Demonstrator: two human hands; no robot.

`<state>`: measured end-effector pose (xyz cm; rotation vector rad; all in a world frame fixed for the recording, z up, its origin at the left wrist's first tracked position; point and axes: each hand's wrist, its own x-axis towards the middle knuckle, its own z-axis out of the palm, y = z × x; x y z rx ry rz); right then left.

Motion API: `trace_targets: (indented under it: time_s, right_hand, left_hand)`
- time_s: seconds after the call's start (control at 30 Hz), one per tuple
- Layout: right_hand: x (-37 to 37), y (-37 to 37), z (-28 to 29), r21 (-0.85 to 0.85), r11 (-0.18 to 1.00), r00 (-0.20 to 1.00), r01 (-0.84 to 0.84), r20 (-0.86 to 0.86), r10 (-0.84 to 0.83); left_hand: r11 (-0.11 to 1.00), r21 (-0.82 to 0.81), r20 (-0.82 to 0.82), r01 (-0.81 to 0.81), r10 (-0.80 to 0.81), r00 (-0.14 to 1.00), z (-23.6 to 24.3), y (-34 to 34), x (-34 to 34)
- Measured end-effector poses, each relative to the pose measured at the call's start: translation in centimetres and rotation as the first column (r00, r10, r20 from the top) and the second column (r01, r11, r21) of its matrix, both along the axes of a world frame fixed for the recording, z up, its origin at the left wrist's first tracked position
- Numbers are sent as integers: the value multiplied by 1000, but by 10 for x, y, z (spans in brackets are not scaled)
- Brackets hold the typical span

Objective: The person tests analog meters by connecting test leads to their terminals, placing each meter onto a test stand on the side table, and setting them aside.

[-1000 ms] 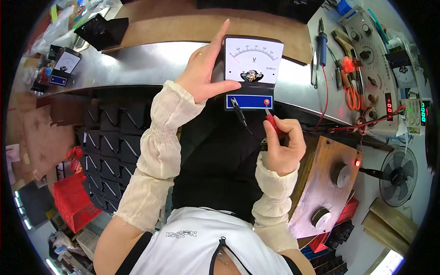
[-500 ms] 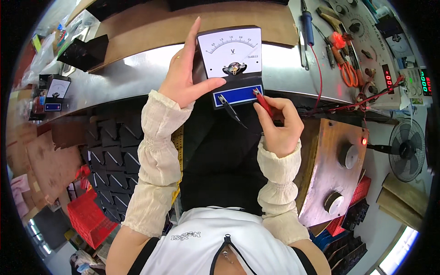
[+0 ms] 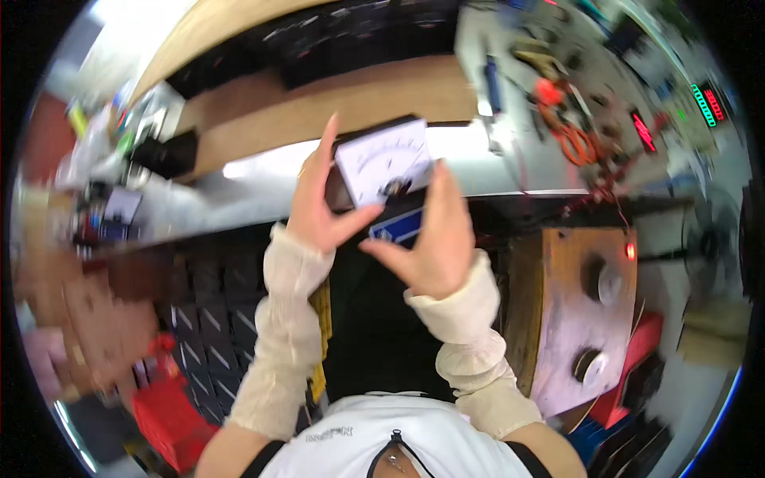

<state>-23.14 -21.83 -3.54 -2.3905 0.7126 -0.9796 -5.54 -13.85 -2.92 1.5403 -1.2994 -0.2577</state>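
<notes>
1. Head camera shows the meter (image 3: 384, 163), which is a box with a white dial and a blue strip below, between the two hands at the near edge of the metal worktop (image 3: 267, 182). It is turned, so its right top corner stands higher than the left one. I cannot tell if it rests on the worktop.
2. Left hand (image 3: 319, 211) holds the meter at its left side: the fingers go up along the side, the thumb lies across the lower front. This grip is closed around the meter.
3. Right hand (image 3: 437, 239) is at the lower right part, in front of one end of the blue strip. Its thumb and fingers are apart; because of blur, I cannot tell if this grip pinches the meter.
4. Behind the meter, a brown board (image 3: 335, 107) lies on the worktop. At the left is a second meter (image 3: 121, 207); at the right, a tool with orange handles (image 3: 577, 148).
5. Nearer to the person, on the right, stands a wooden box (image 3: 586, 319) with two round knobs.
</notes>
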Motion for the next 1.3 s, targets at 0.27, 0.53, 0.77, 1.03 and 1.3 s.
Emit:
trace_targets:
  time_s: [0.27, 0.53, 0.77, 1.03, 1.3]
  right_hand:
    - [-133, 18, -44, 125, 868, 871, 481, 39, -489]
    - [-363, 15, -49, -27, -252, -242, 967, -390, -888]
    - [-397, 12, -91, -137, -234, -254, 962, -151, -955]
    - [-380, 4, -76, -45, -364, -358, 930, -332, -873]
    - [-376, 3, -78, -104, -425, -433, 899, -352, -830]
  left_hand:
    - [919, 170, 248, 355, -388, 888, 5, 10, -100]
    - [801, 378, 185, 464, -557, 810, -22, -12, -113]
    - [711, 454, 229, 537, -676, 701, -13, -20, -134]
    - [549, 605, 128, 576, -782, 610, -21, -16, -143]
    - [499, 644, 118, 580, -814, 569, -13, -17, -148]
